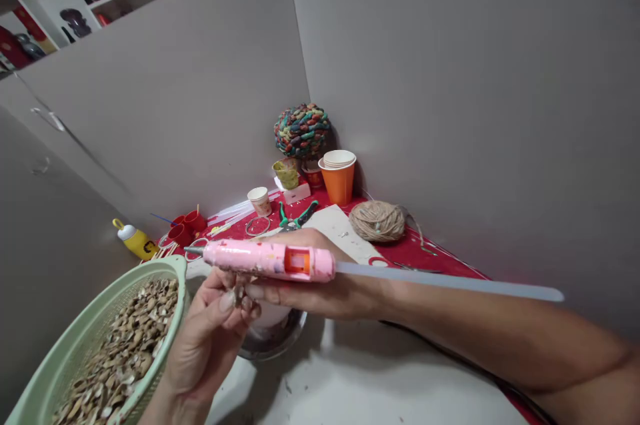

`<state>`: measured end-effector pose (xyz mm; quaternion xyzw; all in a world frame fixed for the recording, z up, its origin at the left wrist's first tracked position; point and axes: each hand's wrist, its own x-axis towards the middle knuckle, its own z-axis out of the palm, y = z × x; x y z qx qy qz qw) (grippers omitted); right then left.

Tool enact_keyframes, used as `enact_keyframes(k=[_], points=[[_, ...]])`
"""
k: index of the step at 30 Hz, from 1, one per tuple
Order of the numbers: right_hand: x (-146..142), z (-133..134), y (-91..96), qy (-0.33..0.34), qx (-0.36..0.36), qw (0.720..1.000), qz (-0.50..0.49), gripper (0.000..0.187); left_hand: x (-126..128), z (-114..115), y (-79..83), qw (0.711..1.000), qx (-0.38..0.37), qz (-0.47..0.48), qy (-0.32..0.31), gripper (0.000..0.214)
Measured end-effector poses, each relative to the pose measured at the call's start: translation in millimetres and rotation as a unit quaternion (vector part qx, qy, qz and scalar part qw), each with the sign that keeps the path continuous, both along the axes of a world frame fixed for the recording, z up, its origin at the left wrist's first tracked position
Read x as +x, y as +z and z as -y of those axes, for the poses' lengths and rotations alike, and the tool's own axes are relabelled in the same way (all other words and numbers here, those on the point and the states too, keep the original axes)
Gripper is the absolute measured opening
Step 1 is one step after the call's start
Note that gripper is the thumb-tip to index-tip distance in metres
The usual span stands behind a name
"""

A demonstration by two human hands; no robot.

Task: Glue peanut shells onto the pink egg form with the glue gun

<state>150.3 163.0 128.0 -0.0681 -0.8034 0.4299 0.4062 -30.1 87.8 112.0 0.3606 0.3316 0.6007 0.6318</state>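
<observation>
The right hand point(320, 298) grasps the pink glue gun point(250, 259), held roughly level above the fingers of the left hand point(200, 338). The left hand pinches a small brown piece point(240, 295). A translucent glue stick point(450, 281) extends from the gun's rear. Outward — left: green basket point(176, 265) containing shells point(125, 345); beyond: twine ball point(377, 221) and orange cup point(339, 183) on red cloth point(406, 254).

Passable: white tabletop point(360, 378), bottom center; right forearm point(450, 321) crosses above and right of it, green basket point(75, 338) of shells point(120, 351) blocks lower left. Pink glue gun point(245, 258) bars mid-frame, glue stick point(450, 280) juts rightward. Twine ball point(377, 221), orange cup point(338, 185), green-handled pliers point(295, 217) crowd center. Open air upper right, before wall point(475, 78).
</observation>
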Motion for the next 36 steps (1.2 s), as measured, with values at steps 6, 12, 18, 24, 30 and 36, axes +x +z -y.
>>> enact_keyframes(k=[6,12,18,24,30,36], points=[[-4,-3,-8.7,0.007,-0.023,0.999,-0.029,0.017,6,2,-3.8,1.0,-0.022,-0.016,0.005,0.026],[-2,-1,-8.8,0.009,-0.048,0.999,0.01,0.015,5,3,-6.7,0.999,-0.038,-0.007,-0.007,0.022],[-5,-6,-13.9,0.015,0.044,0.997,-0.055,0.014,5,2,-7.3,0.999,-0.018,-0.006,-0.042,0.022],[-6,-9,-13.7,-0.002,0.096,0.994,-0.052,0.021,3,1,-8.2,0.999,-0.027,0.0,-0.038,0.025],[-6,-8,-13.1,-0.008,0.127,0.99,-0.061,0.025,4,2,-7.9,0.999,-0.022,-0.003,-0.037,0.026],[-4,-4,-9.6,-0.013,0.111,0.993,-0.024,0.026,7,3,-6.7,0.999,-0.019,-0.017,-0.019,0.027]])
